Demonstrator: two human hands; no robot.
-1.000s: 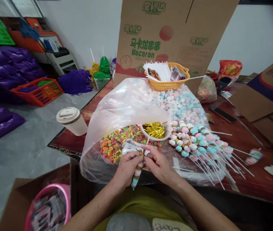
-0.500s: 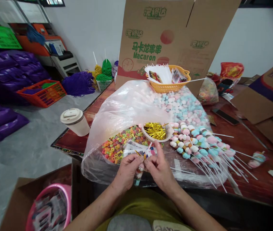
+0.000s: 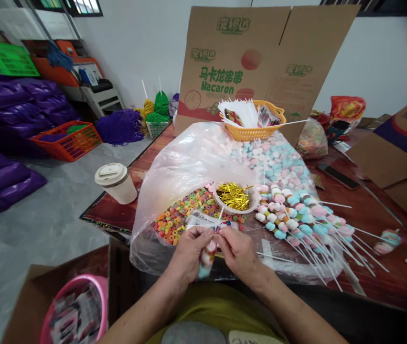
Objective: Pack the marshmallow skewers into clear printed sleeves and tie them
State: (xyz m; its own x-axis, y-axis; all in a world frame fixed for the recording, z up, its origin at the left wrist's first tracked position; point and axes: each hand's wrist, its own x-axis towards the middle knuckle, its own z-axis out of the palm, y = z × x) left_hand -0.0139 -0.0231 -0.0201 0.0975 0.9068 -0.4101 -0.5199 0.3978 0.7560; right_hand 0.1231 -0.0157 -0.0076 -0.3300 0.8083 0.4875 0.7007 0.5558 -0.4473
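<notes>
1. The surface carries the work; a carton stands upright at its back.
2. A clear bag spreads across the middle, with pale puffs beneath its far part.
3. A heap of skewers lies at the right, sticks pointing mostly rightward and toward the person.
4. The basket, behind the bag's middle, holds white sticks and packets.
5. The bowl of gold ties sits just beyond the hands, beside loose rings.
6. Left hand and right hand: each grip is together, fingertips clamped at the neck of one skewer.
7. That skewer hangs between the hands at the near edge, its stick upward. The step seems to be fastening the neck; any tie there is too small to tell. The next move probably calls for keeping the left pinch firm while the right twists.
</notes>
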